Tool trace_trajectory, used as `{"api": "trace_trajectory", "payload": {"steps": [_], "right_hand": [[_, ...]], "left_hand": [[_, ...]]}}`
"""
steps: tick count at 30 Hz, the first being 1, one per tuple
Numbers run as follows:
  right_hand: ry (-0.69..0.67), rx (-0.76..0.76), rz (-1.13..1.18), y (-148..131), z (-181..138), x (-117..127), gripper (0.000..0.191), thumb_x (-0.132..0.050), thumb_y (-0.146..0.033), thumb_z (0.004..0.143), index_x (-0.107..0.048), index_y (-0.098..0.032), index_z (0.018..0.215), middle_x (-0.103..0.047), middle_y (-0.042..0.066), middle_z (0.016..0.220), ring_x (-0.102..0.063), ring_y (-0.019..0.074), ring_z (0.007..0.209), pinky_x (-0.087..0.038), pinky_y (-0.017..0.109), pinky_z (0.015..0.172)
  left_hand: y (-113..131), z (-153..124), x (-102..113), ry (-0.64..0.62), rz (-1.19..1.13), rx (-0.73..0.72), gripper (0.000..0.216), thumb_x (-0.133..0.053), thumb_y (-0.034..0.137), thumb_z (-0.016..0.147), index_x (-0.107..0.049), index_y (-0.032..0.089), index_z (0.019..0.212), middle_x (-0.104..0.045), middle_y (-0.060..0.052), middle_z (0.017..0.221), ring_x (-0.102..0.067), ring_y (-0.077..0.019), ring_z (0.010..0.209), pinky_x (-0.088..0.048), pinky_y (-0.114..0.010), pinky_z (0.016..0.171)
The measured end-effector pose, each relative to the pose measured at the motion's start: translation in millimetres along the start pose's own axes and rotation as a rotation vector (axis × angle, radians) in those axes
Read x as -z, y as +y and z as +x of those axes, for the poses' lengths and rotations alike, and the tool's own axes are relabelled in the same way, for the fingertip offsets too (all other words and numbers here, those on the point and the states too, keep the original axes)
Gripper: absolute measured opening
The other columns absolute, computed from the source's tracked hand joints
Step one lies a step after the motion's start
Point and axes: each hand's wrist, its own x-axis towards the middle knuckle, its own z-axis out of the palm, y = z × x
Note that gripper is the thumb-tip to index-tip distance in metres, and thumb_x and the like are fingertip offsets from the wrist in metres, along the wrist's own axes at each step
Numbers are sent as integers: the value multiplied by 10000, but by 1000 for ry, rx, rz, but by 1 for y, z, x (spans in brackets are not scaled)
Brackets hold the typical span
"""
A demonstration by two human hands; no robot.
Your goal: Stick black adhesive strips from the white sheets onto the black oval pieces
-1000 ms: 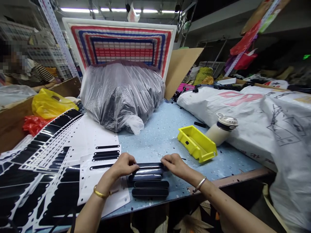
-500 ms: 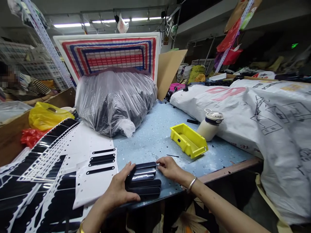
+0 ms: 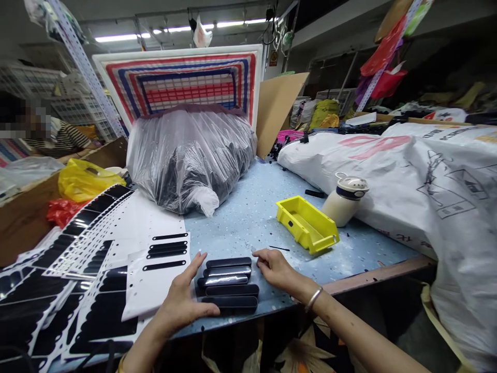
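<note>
Several black rounded strips (image 3: 232, 290) lie side by side near the table's front edge; two of them shine under the light. My left hand (image 3: 185, 295) is open at their left ends, thumb and forefinger spread wide apart. Just past their right ends is my right hand (image 3: 277, 268), its fingers curled and thumb and forefinger pinched together. Whatever sits in that pinch, if anything, is too small to make out. Left of my left hand, thin black straps with holed ends (image 3: 166, 248) rest on a white sheet (image 3: 142, 295).
A yellow bin (image 3: 306, 224) and a cream bottle (image 3: 344, 202) stand at the right, before large white sacks (image 3: 388, 171). A plastic-wrapped bundle (image 3: 190, 155) sits at the back. Sheets of black cut pieces (image 3: 104, 305) cover the left. Another person (image 3: 62, 137) sits far left.
My left hand has drawn back left, uncovering the strips' left ends, and its fingers are spread. My right hand has moved slightly right, away from their right ends. The view has shifted a little.
</note>
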Motion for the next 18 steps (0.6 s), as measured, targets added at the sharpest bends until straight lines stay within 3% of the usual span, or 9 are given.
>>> {"api": "trace_trajectory", "payload": {"steps": [3,6,11,14,18], "right_hand": [[35,36,46,-3,-5,-4,409,-499,-134,772,-723,-144,1115,-766,115,978,-713,229,811,-552,331,773],[65,84,88,-7,-7,-8,371,-471,-189,837,-715,-176,1117,-759,109,1015,-708,243,900,-551,368,835],[96,98,127,-9,-12,-1,351,-444,-284,910,-698,-168,1122,-753,118,1012,-706,241,894,-560,386,822],[80,46,138,-6,-31,4,413,-592,-395,860,-669,-137,1173,-739,115,930,-685,221,742,-572,355,685],[-9,64,79,-6,-61,5,721,-829,-411,657,-606,-130,1283,-705,96,920,-634,207,695,-555,341,626]], "left_hand": [[-10,-9,-15,112,-146,15,1056,-856,309,593,-360,153,1512,-367,-137,1571,-336,-344,1438,-253,-441,1213],[-12,-9,-42,279,-252,-44,746,-623,449,850,-396,134,1487,-377,-139,1567,-310,-310,1456,-255,-441,1211],[-6,-3,-67,434,-321,-39,613,-482,495,940,-448,169,1457,-394,-128,1560,-301,-308,1460,-218,-482,1217],[-6,-5,-56,345,-277,-59,666,-545,494,911,-409,182,1483,-385,-127,1565,-295,-308,1462,-239,-479,1211],[-7,-5,-24,91,13,-102,1178,-910,365,523,-319,202,1529,-264,-159,1610,-174,-392,1483,-194,-564,1203]]}}
